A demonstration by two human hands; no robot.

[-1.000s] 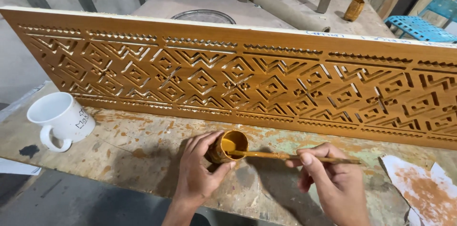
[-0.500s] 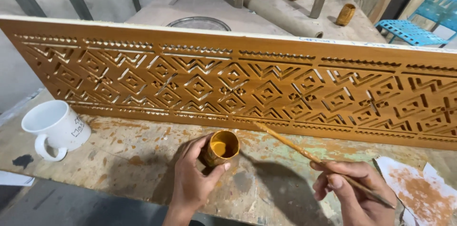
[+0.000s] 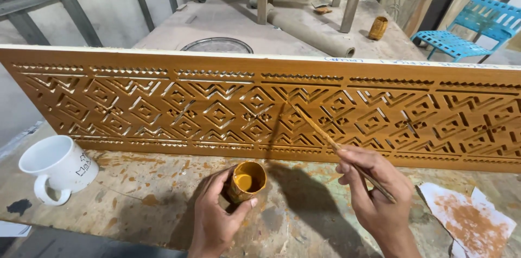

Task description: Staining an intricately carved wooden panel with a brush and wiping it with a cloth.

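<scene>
Looking down from the head camera, the carved wooden panel (image 3: 260, 108) stands upright on its long edge across the paint-spattered surface (image 3: 135, 198), its long axis running left to right. Just in front of the panel, the left hand (image 3: 214, 220) is closed around a small cup of ochre paint (image 3: 247, 181). The right hand (image 3: 374, 198) pinches a thin brush (image 3: 317, 127), angled up and leftward, its tip touching or just off the panel's middle carving. This right hand is nearer the panel. Left of the cup sits a white mug (image 3: 57, 168); right of the panel's lower edge lies stained paper (image 3: 467, 220).
</scene>
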